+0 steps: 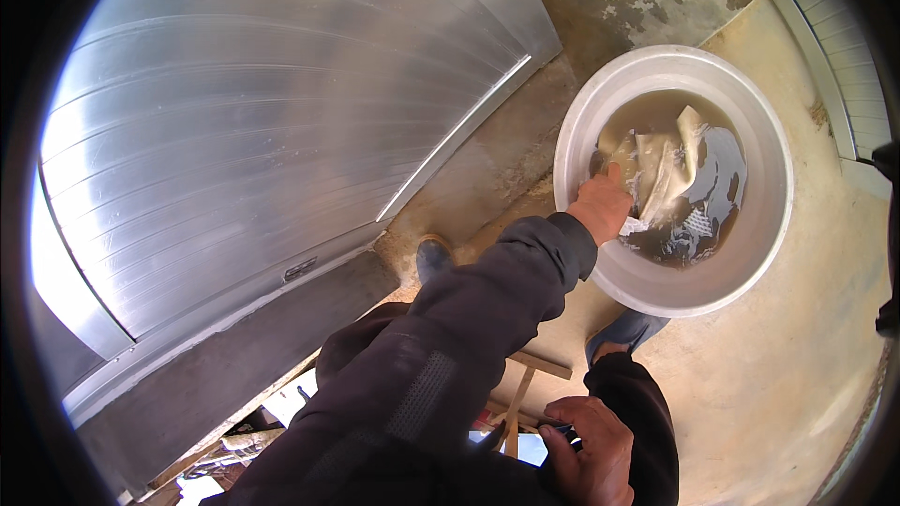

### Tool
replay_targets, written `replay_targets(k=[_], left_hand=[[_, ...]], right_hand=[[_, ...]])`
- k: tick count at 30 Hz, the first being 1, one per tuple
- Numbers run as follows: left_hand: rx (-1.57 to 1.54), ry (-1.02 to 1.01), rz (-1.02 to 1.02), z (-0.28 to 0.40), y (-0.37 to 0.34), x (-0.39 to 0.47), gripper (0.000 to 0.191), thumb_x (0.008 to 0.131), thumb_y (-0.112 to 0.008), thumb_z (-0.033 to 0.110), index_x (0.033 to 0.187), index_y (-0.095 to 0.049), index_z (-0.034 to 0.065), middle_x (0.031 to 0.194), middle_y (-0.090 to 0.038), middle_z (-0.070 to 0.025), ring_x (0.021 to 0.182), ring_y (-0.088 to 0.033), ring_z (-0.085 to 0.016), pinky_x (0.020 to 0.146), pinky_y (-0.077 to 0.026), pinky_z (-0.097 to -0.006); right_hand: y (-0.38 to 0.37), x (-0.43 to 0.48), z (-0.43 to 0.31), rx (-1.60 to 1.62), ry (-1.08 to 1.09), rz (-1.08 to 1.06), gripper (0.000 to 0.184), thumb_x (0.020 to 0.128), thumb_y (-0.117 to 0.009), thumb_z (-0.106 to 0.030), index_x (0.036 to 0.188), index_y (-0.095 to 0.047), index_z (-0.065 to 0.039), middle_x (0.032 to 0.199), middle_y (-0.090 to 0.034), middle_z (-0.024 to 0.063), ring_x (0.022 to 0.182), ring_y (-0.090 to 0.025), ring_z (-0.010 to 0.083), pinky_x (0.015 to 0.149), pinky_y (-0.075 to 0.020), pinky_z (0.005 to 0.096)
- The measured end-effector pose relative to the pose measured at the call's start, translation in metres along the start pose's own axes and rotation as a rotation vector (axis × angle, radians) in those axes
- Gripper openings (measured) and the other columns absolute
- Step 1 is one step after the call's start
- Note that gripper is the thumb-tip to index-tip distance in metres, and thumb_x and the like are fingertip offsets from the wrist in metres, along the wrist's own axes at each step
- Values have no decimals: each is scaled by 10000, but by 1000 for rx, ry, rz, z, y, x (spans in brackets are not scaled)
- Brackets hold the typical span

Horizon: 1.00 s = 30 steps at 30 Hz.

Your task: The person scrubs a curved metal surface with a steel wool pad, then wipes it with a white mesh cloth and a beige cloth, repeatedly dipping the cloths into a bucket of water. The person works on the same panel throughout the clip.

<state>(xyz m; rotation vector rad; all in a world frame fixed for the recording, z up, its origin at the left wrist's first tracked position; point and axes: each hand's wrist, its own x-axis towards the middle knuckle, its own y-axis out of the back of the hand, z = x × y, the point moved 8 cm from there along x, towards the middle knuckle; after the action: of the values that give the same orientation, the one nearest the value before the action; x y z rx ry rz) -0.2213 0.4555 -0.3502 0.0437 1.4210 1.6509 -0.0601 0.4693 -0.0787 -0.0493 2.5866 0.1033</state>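
My left hand (pixel 603 202) reaches over the near left rim of a round metal basin (pixel 752 253). Its fingers point down at the murky water (pixel 661 109), and one finger is stretched out. Beside those fingers a pale beige cloth (pixel 664 176) lies in folds, partly under the water. Whether the hand grips any of it is hidden. White suds float near the hand. Low in the view, close to my body, my right hand (pixel 594 446) is curled, thumb against fingers, around a small dark blue thing (pixel 564 429), mostly covered by the hand.
A ribbed metal door (pixel 302 98) stands at the left above a dark sill (pixel 239 337). Boots (pixel 633 330) are on the concrete floor (pixel 745 379) by the basin. A wooden frame (pixel 524 393) stands behind my arm. Another slatted panel (pixel 837 49) is at upper right.
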Motion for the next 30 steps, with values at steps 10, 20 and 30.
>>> replay_targets(k=[10,20,30], left_hand=[[-477,-11,339,-1,176,-109,336,828,-781,197,1112,-638,89,1010,-656,-128,813,-657,-278,733,-524,-384],[475,-65,988,-66,376,-223,263,715,-762,40,961,-720,123,1036,-585,-10,763,-661,-211,640,-532,-351],[480,296,266,-154,159,-128,190,740,-660,12,889,-714,116,1046,-607,-62,906,-665,-292,735,-554,-427]], right_hand=[[-5,-10,-8,-170,165,37,179,781,-736,-3,940,-656,10,899,-674,166,808,-672,349,707,-535,378],[-13,-23,-16,-187,237,47,172,778,-747,-26,926,-662,-6,886,-663,157,780,-661,349,669,-534,395],[-11,-15,-6,-204,193,48,193,774,-762,-60,941,-666,-39,898,-671,145,774,-668,346,668,-541,403]])
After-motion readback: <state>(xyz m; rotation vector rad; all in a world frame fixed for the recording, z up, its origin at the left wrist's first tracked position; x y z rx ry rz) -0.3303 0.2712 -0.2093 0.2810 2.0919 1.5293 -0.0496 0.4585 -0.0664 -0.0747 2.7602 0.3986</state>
